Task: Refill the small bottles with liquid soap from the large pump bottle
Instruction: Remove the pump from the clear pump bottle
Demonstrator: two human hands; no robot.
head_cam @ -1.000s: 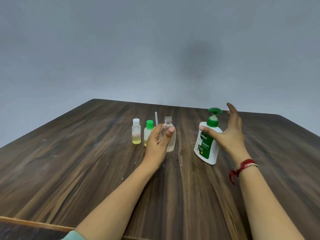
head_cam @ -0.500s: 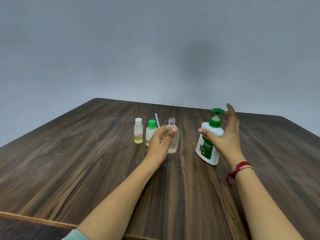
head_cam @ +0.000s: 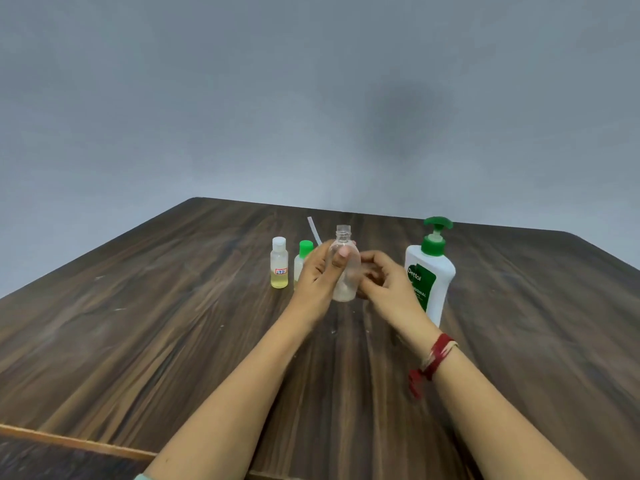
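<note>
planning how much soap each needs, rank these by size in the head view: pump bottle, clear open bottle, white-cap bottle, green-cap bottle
1. pump bottle
2. clear open bottle
3. white-cap bottle and green-cap bottle: look alike, and the left hand hides part of the green-cap one, so unranked

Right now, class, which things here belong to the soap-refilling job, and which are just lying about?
Job: pump bottle; clear bottle, uncapped, held by left hand; right hand beside it; white-capped bottle; green-capped bottle.
Lying about: white strip behind the bottles; red wrist thread.
</note>
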